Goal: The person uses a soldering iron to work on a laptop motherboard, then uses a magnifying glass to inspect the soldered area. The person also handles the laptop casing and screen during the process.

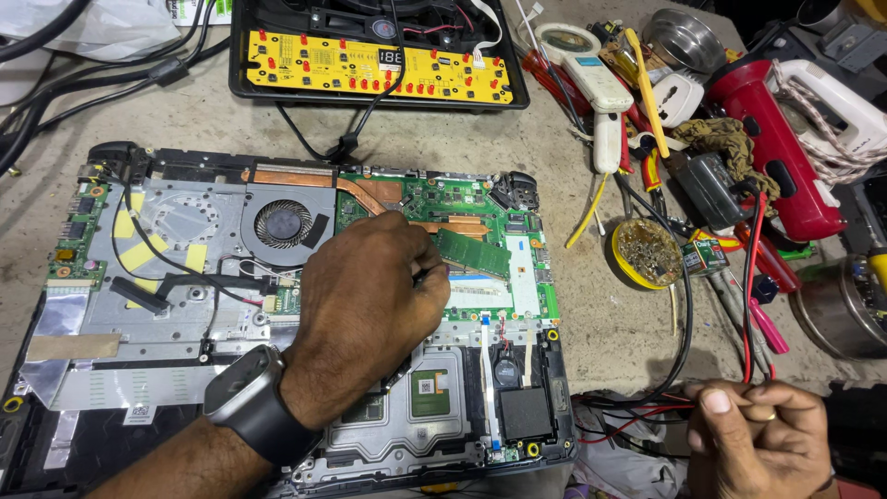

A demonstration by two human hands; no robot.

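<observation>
Head view: left hand [370, 296] pinches a dark tool on the opened laptop [185, 277]; right hand [753, 439] grips red and black wires [647, 411].

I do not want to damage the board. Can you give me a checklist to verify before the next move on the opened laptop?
1. Memory module in view: ok, left hand touches its end.
2. Module fully seated: cannot tell.
3. Tool tip under left hand: cannot tell, hidden.
4. Red and black wires off the laptop: ok, right hand holds them on the bench.
5. Fan unobstructed: ok.
</observation>
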